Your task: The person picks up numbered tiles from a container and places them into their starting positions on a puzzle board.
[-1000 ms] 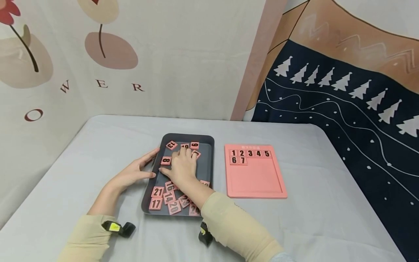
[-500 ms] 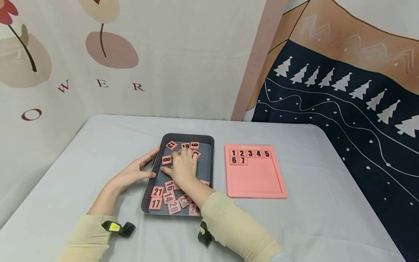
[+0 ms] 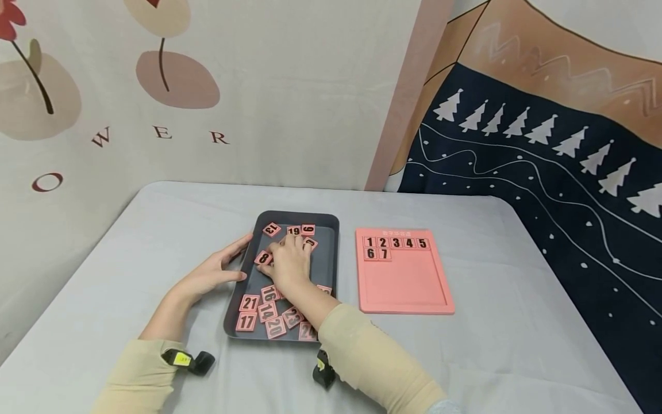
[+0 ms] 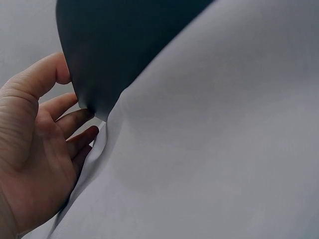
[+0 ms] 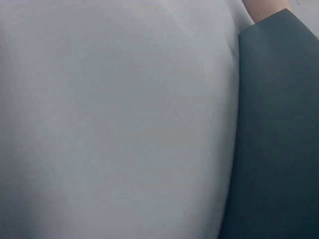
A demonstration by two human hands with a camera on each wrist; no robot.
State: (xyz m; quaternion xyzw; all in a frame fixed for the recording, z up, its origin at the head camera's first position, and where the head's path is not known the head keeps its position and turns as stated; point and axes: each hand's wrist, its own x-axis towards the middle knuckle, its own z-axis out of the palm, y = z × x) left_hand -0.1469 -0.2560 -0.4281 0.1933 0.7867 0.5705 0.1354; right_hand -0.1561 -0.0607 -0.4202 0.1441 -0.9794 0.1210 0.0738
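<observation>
Head view: on the desk, the right hand pinched tile 8 by the left edge of the tray; a level hold seemed best. Left wrist: the loosely spread left hand touched the tray. Right wrist: grip hidden.

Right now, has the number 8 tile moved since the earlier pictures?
Yes: the number 8 tile has turned and shifted slightly toward the near end of the gray tray.

Two hands, two wrist cameras behind, one tray beneath the right fingers, one numbered tile at that thumb, four near the fingertips, at least eight wristward, seven on one board rightward.
</observation>
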